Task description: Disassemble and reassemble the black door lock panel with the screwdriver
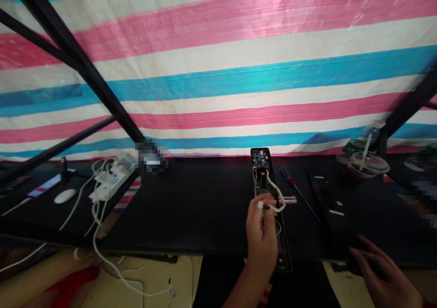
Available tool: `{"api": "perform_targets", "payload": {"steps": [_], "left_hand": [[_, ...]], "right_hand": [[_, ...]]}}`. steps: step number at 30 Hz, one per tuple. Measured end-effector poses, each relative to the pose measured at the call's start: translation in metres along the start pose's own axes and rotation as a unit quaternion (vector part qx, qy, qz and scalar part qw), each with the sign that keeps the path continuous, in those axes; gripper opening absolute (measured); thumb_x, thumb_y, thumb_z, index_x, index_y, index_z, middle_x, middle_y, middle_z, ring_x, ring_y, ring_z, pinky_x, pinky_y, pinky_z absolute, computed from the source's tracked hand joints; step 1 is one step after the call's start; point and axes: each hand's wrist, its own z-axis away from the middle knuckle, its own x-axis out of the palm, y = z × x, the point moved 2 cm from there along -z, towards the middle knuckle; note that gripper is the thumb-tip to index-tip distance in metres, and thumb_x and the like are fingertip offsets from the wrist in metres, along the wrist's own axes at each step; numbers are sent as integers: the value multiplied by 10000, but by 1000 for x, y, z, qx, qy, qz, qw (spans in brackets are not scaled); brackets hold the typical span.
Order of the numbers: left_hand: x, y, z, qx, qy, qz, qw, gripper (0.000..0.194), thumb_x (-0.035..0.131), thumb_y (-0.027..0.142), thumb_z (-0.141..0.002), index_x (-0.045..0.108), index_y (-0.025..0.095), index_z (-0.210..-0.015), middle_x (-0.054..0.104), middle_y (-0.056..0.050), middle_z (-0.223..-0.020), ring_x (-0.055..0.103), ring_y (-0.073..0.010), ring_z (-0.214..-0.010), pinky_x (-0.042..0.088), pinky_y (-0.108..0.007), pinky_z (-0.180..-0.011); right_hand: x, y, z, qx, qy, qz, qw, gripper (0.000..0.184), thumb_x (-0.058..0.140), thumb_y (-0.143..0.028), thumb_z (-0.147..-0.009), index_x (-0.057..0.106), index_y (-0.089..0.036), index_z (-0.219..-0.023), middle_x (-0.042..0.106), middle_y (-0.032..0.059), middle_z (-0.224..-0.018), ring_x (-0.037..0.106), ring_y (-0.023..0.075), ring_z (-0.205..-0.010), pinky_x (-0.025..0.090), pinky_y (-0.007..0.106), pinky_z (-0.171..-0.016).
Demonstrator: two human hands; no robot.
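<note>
A long, narrow black casing (287,253) lies open on the table, with a blue circuit board (261,157) at its far end. Over its middle, my left hand (262,230) is closed on a white cable (282,198), whose small white connector (260,205) sticks out at the fingertips. The cable loops back toward the board. To the right lies a long black panel (329,198) with small white labels. At that panel's near end, my right hand (385,271) is closed around something dark; what it is stays unclear.
A screwdriver (300,194) and a small clear plastic piece (288,199) lie beside the casing. Back right are a drink cup with a straw (368,164) and a bottle (367,137). Leftward stand a power strip (111,180), a white mouse (65,196), a phone (48,185) and another person's arm (44,271).
</note>
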Motion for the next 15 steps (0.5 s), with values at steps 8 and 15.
{"api": "perform_targets", "payload": {"steps": [8,15], "left_hand": [[-14,-10,23,-144,-40,64,987,448,528,552,-966,708,174,-1127,741,-92,-984,672,-194,-841,519,-291,-752],[-9,1,22,-168,-42,199,965,460,695,554,-861,716,185,-1137,667,-165,-1320,737,-241,-952,583,-351,-816]], "right_hand": [[18,-20,13,71,39,-7,997,420,623,-573,-806,771,-264,-1049,750,123,-1069,716,399,-999,600,523,-769],[21,-3,5,98,-4,-48,994,451,671,-585,-758,757,-221,-1011,718,149,-1116,706,391,-1037,609,508,-819]]}}
